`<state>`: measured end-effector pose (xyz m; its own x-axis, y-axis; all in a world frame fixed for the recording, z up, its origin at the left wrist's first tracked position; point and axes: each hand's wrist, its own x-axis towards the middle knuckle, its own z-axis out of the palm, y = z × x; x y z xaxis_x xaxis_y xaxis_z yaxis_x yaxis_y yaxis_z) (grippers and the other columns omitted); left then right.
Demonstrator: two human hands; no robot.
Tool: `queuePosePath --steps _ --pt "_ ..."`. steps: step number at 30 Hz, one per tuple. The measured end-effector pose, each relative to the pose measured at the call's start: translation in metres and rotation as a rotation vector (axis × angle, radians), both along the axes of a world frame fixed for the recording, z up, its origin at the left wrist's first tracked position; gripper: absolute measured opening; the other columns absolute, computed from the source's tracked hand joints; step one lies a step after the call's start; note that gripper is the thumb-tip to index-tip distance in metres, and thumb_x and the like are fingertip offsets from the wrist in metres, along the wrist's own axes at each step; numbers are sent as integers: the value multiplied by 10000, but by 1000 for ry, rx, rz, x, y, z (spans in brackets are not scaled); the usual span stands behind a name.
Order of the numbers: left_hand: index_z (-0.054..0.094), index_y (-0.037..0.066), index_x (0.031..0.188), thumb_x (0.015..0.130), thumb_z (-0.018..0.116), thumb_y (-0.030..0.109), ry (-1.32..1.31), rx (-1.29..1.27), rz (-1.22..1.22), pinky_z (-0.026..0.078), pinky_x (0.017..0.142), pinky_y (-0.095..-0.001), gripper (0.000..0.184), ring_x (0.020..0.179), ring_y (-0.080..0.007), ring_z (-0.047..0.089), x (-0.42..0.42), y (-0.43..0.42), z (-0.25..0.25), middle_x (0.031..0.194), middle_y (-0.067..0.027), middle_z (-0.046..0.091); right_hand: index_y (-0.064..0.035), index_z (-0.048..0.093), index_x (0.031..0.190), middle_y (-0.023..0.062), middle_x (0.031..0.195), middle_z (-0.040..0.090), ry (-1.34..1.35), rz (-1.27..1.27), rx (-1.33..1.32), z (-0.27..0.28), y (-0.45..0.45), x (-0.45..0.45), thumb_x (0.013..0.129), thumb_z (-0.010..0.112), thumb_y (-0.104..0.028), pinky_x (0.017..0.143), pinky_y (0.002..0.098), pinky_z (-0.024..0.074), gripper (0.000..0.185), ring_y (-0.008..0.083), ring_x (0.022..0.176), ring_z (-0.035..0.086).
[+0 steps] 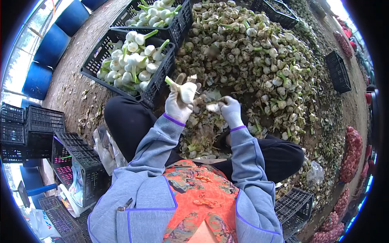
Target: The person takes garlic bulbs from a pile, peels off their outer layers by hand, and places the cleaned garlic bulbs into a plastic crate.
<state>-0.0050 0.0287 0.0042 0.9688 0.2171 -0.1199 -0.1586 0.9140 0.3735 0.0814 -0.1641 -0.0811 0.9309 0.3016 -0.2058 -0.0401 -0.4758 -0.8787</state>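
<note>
My left hand (180, 104), in a pale work glove, holds a white garlic bulb (188, 92) with a short green stem pointing up and left. Opposite it, my gloved right hand (230, 110) is closed, and a pale piece of garlic skin (212, 107) shows at its fingertips. Whether a tool is also in that hand I cannot tell. Beneath both hands lie loose peelings (202, 135) between my legs. Just left of my left hand stands a black crate (157, 87) filled with clean white garlic bulbs (131, 65).
A big heap of unpeeled garlic (251, 52) spreads ahead and to the right. Behind the near crate is a second filled crate (184, 20). Blue barrels (52, 44) and stacked black crates (45, 119) stand left. Red mesh sacks (351, 154) lie along the right.
</note>
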Motion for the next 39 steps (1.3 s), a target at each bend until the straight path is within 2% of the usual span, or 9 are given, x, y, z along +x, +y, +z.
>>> queuePosePath --steps 5,11,15,17,20,27,32,37,39 --pt "552 132 1181 968 463 429 419 -106 4 530 822 -531 375 980 -369 602 6 13 -47 1117 -151 585 -66 661 1131 179 1046 679 88 199 -357 -30 8 -11 809 669 -266 886 357 482 380 302 1007 642" --pt "507 69 1187 990 407 402 678 -246 85 507 822 -540 399 996 -350 552 38 12 -32 1118 -167 545 -11 642 1136 142 1050 687 113 148 -156 -45 17 -6 823 676 -201 868 317 475 368 225 968 644" --pt "407 2 1253 957 436 492 -101 72 248 495 937 -484 574 1040 -343 556 90 61 58 1200 -191 490 -29 671 1083 160 994 699 221 67 -8 -78 18 6 828 653 -222 818 329 484 321 254 922 663" --pt "400 -50 1243 923 516 496 -133 -35 295 454 1002 -478 644 1125 -349 525 100 76 88 1191 -236 499 34 649 1096 85 871 685 428 -77 116 -88 18 16 857 634 -103 728 277 496 275 171 797 638" --pt "443 -33 1202 916 552 469 -231 50 293 442 1019 -475 588 1186 -359 500 97 73 98 1235 -220 506 -34 678 1067 133 933 700 247 -85 -110 -91 21 45 829 643 -183 766 326 495 283 262 857 659" --pt "532 108 1149 985 483 251 559 -59 46 548 747 -392 223 871 -227 639 49 14 -15 1028 -99 636 -121 665 1128 173 1074 658 79 46 -350 -117 85 128 806 608 -241 891 391 472 348 329 1033 617" --pt "534 103 1174 986 477 170 445 46 10 542 766 -379 208 886 -232 631 57 4 -52 1032 -109 618 -218 597 1217 149 1365 461 -34 144 -639 -131 134 146 787 642 -204 985 392 431 432 319 1216 494" --pt "516 106 1197 986 469 138 460 60 27 546 761 -369 219 879 -221 637 66 1 -61 1048 -110 618 -174 597 1156 160 1275 512 -73 238 -773 -145 137 157 761 722 -287 920 399 474 430 311 1160 539" --pt "505 108 1209 982 474 128 503 75 -8 549 753 -360 230 876 -216 643 68 -3 -58 1059 -104 622 -147 556 1199 157 1280 511 38 -45 -610 -155 136 158 766 720 -290 901 413 484 485 324 1137 552"
